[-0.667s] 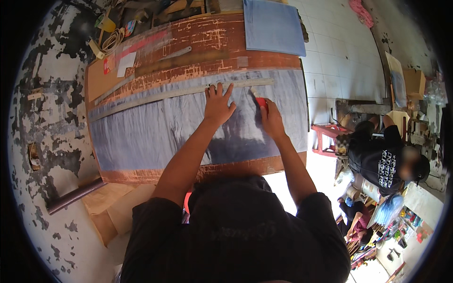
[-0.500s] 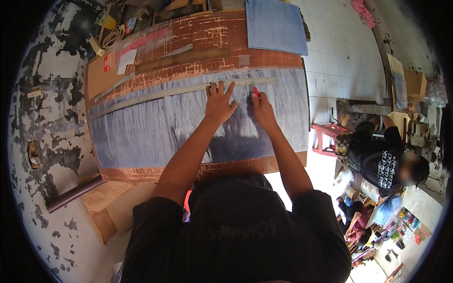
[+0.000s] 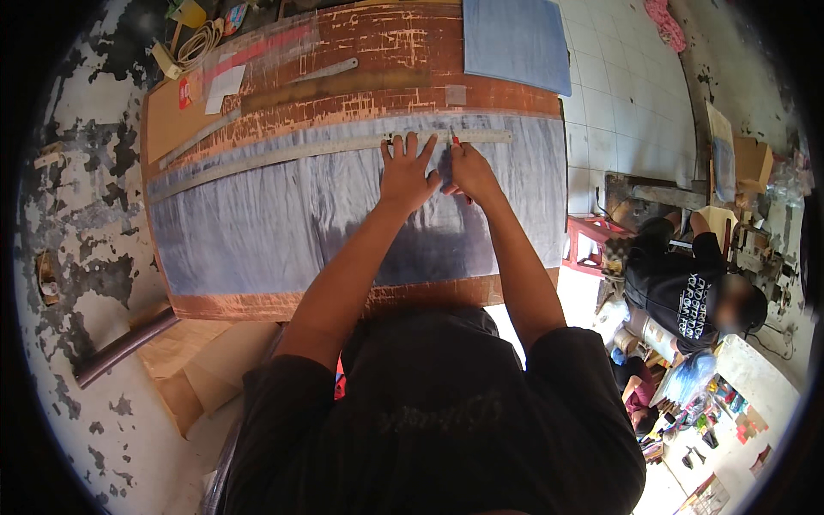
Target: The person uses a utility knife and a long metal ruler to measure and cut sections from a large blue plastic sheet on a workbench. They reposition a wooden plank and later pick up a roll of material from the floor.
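A long metal ruler (image 3: 283, 155) lies across the far part of a grey-blue streaked sheet (image 3: 240, 227) on the worktable. My left hand (image 3: 408, 178) is spread open, palm down on the sheet, with its fingertips pressing on the ruler. Just right of it, my right hand (image 3: 474, 176) is closed around a red utility knife (image 3: 457, 141). The knife's thin tip points away from me and meets the ruler; whether it touches the sheet is hard to tell. Most of the handle is hidden in my fingers.
Beyond the sheet lie a second metal ruler (image 3: 330, 70), a white paper (image 3: 225, 90) and a folded blue-grey sheet (image 3: 515, 47) on the worn brown tabletop (image 3: 378, 39). To the right are a red stool (image 3: 592, 243) and a seated person in black (image 3: 678, 279).
My right hand with the knife has moved left and away from me, closer to my left hand, and its wrist has turned. My left hand stays on the ruler. The whole view has shifted slightly.
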A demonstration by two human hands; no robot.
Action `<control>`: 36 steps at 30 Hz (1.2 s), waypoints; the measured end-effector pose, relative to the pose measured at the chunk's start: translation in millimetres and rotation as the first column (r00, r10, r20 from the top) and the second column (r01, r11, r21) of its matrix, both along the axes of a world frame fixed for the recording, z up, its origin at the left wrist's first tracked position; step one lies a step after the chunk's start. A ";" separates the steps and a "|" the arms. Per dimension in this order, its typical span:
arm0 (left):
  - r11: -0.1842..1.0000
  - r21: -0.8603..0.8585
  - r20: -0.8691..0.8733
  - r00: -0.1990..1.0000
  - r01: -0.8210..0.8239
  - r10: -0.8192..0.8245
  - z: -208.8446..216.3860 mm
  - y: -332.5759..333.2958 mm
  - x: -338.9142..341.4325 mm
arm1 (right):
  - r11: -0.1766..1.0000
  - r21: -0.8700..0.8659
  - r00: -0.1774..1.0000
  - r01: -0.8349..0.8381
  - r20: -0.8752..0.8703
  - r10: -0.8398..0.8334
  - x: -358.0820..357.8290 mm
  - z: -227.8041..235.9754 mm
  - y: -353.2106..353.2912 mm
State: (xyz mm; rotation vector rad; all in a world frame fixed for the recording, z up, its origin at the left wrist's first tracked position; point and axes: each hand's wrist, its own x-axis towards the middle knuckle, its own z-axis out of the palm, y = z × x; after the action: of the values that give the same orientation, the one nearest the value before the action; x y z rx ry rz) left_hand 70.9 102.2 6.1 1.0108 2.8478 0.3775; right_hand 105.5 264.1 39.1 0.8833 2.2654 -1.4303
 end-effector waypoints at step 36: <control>0.997 -0.077 0.014 1.000 0.002 -0.001 -3.6 -2.6 -1.5 | 0.993 -0.112 0.999 0.027 0.021 -0.025 -1.8 0.1 -5.5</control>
State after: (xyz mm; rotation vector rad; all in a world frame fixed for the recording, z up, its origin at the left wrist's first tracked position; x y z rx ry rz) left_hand 69.5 99.6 2.5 0.9915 2.8251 0.2716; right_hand 103.8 258.6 39.2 0.8907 2.1432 -1.5375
